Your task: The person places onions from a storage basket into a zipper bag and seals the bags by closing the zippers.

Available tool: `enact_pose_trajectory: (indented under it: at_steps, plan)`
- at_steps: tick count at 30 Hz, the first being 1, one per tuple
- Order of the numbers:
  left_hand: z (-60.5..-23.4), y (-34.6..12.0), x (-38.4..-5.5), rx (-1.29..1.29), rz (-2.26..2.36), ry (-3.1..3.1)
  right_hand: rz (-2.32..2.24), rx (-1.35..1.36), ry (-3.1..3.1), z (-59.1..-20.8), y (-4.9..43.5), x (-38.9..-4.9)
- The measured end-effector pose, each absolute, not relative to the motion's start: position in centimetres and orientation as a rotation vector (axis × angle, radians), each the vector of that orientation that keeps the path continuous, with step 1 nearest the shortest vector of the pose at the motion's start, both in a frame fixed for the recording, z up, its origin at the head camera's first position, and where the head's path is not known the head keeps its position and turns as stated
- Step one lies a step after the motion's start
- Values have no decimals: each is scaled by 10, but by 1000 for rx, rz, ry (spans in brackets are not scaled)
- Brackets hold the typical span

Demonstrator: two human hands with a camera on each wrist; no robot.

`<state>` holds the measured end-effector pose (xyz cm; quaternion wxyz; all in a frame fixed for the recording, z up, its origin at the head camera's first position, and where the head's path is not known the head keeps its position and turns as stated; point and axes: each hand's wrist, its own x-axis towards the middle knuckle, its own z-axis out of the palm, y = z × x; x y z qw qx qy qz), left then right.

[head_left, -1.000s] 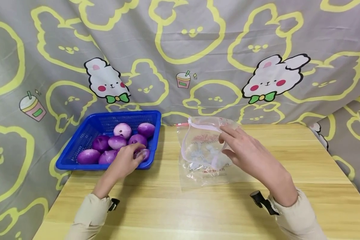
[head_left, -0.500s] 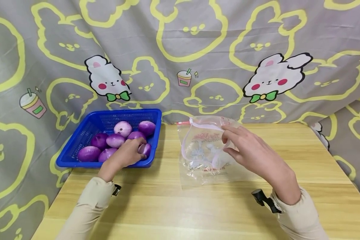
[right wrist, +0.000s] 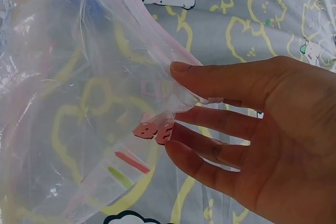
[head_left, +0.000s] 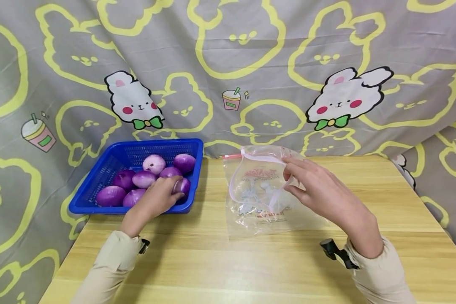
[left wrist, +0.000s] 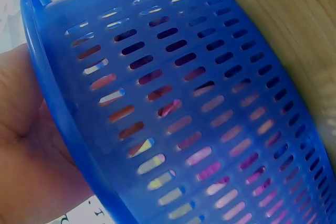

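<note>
My left hand (head_left: 156, 198) reaches over the near rim of the blue plastic basket (head_left: 99, 209) and grips a purple onion (head_left: 184, 185) at its right side. Several other onions (head_left: 112, 196) lie around it, one of them paler (head_left: 154, 164). In the left wrist view the slotted basket wall (left wrist: 89, 145) covers my fingertips and the onion. My right hand (head_left: 321, 188) pinches the rim of a clear zip bag (head_left: 247, 219) between thumb and fingers. The bag's pinkish-white zip strip (right wrist: 157, 35) gapes, and its mouth faces up.
The bag stands on a light wooden table (head_left: 220, 266), right of the basket. A red zip tab (head_left: 232, 156) sticks out at its left corner. Behind the table hangs a grey curtain (head_left: 197, 50) with yellow cartoon outlines.
My left hand has closed its fingers around the right-hand onion, and the onions beside it have shifted slightly left. My right hand keeps hold of the bag's rim, barely moving.
</note>
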<state>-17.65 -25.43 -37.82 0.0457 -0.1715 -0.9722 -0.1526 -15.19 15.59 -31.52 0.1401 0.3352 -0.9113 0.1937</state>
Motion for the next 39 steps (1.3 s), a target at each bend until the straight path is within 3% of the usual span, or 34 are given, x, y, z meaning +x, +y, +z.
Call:
enact_pose_trajectory:
  at_steps: [39]
  plan:
    - [-360, -238, -156, -478, -667, -2501, 679, 939, -2617, -314, 167, -155]
